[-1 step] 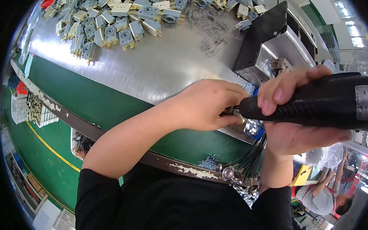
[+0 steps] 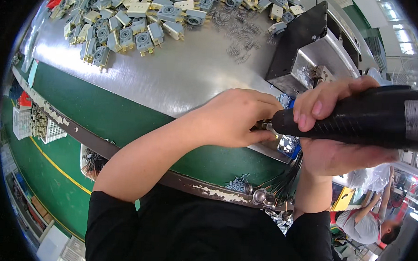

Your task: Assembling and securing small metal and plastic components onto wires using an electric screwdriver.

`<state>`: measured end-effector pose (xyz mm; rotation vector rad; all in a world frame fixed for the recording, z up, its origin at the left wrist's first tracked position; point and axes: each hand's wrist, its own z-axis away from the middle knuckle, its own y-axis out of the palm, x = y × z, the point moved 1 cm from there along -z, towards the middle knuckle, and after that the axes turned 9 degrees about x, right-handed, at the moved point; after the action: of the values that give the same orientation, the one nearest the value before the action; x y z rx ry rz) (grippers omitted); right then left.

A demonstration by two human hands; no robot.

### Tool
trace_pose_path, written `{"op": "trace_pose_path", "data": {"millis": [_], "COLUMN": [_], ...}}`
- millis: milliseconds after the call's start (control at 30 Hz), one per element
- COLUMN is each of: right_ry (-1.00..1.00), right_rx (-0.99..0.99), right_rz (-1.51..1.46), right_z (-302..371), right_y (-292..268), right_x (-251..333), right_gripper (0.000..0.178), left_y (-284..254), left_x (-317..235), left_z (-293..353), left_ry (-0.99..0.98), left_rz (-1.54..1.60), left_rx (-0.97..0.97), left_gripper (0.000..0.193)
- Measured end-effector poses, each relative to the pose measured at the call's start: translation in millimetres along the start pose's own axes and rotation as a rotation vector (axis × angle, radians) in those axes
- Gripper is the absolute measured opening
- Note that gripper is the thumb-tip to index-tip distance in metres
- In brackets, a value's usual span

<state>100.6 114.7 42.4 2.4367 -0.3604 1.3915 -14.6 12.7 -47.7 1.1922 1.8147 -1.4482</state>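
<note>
Black top [image 2: 209,233] with 2 short black sleeves [image 2: 111,224], 2 bare forearms [image 2: 157,149]

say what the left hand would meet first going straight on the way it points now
Probably the black handheld tool, at its narrow nose, which appears just right of the left hand; the right hand wraps the tool farther along. The exact depth between them is unclear.

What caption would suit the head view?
Right hand holds a black power screwdriver pointing toward the left hand; coil springs lie beyond.
</note>
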Motion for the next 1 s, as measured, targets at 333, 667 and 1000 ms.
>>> {"op": "trace_pose_path", "data": {"millis": [333,667,1000], "right_ry": [-0.06,0.398,0.123], "right_rx": [0.108,-0.078,-0.133], "right_rz": [-0.001,0.356,0.375], "right_z": [3.5,0.4,18.0], "right_y": [-0.4,10.4,-47.3], "right_x": [-4.4,26.1,51.2], "right_gripper": [0.109,0.128,0.063], "left_y": [0.3,-7.9,16.0], "left_x": [3.2,-16.4,-24.5], "left_z": [-1.5,-7.1,0.5], "left_ry": [0.029,-0.072,0.161], "left_rz": [0.033,0.107,-0.298], "left_rx": [-0.039,0.036,-0.113], "left_gripper": [0.035,0.032,0.036]}}
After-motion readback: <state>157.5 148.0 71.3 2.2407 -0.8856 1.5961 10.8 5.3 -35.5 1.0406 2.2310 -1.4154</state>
